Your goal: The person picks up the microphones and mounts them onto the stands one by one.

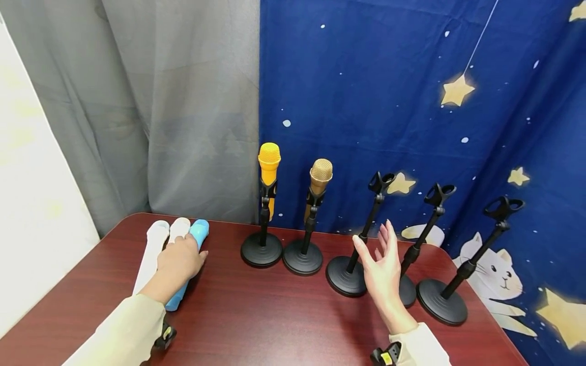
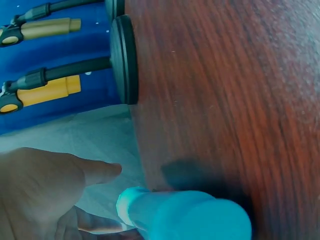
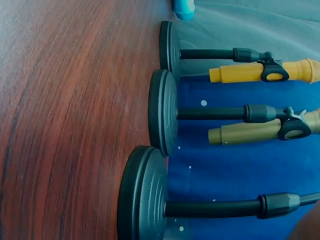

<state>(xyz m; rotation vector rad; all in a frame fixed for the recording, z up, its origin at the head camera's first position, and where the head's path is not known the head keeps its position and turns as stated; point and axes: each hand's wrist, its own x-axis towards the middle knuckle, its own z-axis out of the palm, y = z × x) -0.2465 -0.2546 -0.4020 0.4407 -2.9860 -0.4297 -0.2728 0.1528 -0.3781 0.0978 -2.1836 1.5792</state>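
Note:
At the left of the head view my left hand (image 1: 180, 260) is over the blue microphone (image 1: 199, 231), which lies beside two white microphones (image 1: 148, 254). In the left wrist view the thumb of my left hand (image 2: 45, 187) is extended apart from the blue microphone (image 2: 195, 217); its other fingers are partly hidden behind it. My right hand (image 1: 383, 267) is raised with fingers spread, holding nothing, near an unfilled black stand (image 1: 346, 276). At the right wrist view's lower corner only a bit of the right hand (image 3: 307, 225) shows.
A yellow microphone (image 1: 269, 160) and a gold one (image 1: 321, 173) sit upright in black stands at the back of the red-brown table (image 1: 274, 325). Two more black stands (image 1: 442, 302) without microphones are at the right. Grey and blue curtains (image 1: 366, 101) hang behind.

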